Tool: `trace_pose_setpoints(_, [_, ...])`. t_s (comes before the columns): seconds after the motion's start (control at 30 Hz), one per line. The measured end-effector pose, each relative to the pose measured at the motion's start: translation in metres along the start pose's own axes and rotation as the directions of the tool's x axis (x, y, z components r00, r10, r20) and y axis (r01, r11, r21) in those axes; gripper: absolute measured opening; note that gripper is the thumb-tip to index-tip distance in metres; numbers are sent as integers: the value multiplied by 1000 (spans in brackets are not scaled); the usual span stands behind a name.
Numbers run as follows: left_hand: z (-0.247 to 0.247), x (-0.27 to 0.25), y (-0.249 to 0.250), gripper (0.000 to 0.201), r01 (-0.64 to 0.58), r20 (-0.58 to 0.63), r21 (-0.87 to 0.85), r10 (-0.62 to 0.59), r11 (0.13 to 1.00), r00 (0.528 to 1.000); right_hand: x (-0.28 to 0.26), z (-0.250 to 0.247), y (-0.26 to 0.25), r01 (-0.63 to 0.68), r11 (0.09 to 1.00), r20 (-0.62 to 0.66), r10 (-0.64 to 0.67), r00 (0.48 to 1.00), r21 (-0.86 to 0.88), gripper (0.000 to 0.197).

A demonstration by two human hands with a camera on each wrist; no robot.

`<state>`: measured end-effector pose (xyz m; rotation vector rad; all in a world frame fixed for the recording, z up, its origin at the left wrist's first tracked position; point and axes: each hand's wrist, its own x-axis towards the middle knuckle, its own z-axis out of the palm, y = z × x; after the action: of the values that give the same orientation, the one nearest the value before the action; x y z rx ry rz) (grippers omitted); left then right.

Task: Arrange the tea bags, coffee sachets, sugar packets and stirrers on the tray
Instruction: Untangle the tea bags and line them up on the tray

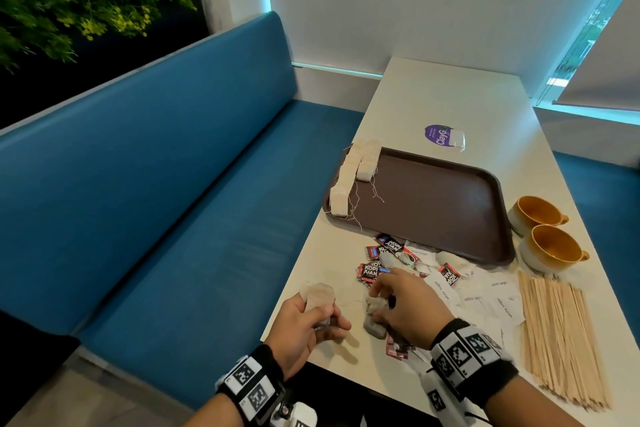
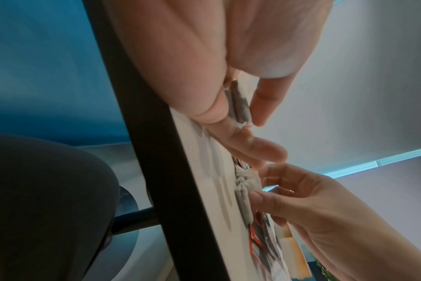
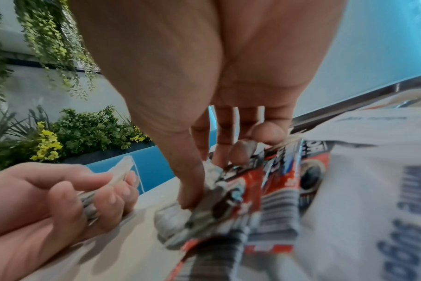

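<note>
- Head view: tea bags (image 1: 349,177) line the left edge of your tray (image 1: 433,198); coffee sachets (image 1: 381,263), sugar packets (image 1: 491,295) and stirrers (image 1: 561,340) wait on the table.
- Your left hand (image 1: 304,326) clasps collected bags; your right hand (image 1: 408,308) pinches another.

brown tray (image 1: 433,204); cream tea bags (image 1: 349,177); red-black-white coffee sachets (image 1: 388,253); white sugar packets (image 1: 491,298); pale wood stirrers (image 1: 561,333); orange-lined cups (image 1: 550,246); blue bench (image 1: 156,184), left of frame.

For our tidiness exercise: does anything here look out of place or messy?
Yes. One tea bag lies alone beyond the tray, on a purple sticker, away from the rows of tea bags on the tray's left edge. Coffee sachets and sugar packets lie jumbled together.
</note>
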<state>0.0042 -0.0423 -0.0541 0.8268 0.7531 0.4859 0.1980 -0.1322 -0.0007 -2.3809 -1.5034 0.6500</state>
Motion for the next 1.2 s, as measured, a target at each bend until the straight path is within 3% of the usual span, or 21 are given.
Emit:
trace_pose_setpoints(0.2, [11, 4, 0, 14, 41, -7, -50, -41, 998, 999, -5, -5, 4, -15, 986, -58, 24, 998, 163, 27])
trace_pose_setpoints(0.33, [16, 9, -4, 10, 51, -48, 31, -50, 998, 998, -10, -7, 5, 10, 963, -82, 13, 997, 268, 24])
trace_pose_setpoints(0.4, [15, 8, -4, 8, 69, -32, 77, -67, 995, 997, -11, -13, 2, 30, 935, -134, 19, 991, 352, 13])
trace_pose_setpoints(0.53, [14, 3, -2, 23, 20, -2, -26, -20, 999, 1000, -13, -25, -16, 81, 854, -209, 33, 977, 514, 11])
trace_pose_setpoints(0.63, [19, 0, -1, 45, -6, 10, -53, 7, 999, 1000, -14, -29, -32, 89, 721, -67, -60, 996, 687, 8])
trace_pose_setpoints(0.67, [19, -1, -2, 50, -8, 12, -60, 9, 998, 1000, -12, -28, -35, 84, 718, -6, -111, 994, 691, 6])
trace_pose_setpoints(0.77, [17, 0, -2, 68, -3, 53, -69, 6, 998, 999, -2, -21, -41, 108, 811, 135, -225, 965, 575, 6])
trace_pose_setpoints(0.83, [13, 1, -1, 73, 20, 99, -109, -9, 994, 995, 7, -9, -45, 136, 871, 124, -218, 968, 471, 6])
trace_pose_setpoints(0.93, [9, 2, 0, 54, 7, 175, -77, 6, 997, 985, 17, 3, -47, 120, 891, 19, -143, 990, 438, 7])
trace_pose_setpoints(1.1, [3, 6, -5, 18, -24, 74, -28, 26, 999, 997, 22, -2, -29, 78, 877, -107, -30, 994, 474, 13])
trace_pose_setpoints(1.2, [4, 8, -7, 13, -66, 39, 12, 65, 998, 997, 17, -16, -11, 18, 920, -174, 55, 983, 391, 13])
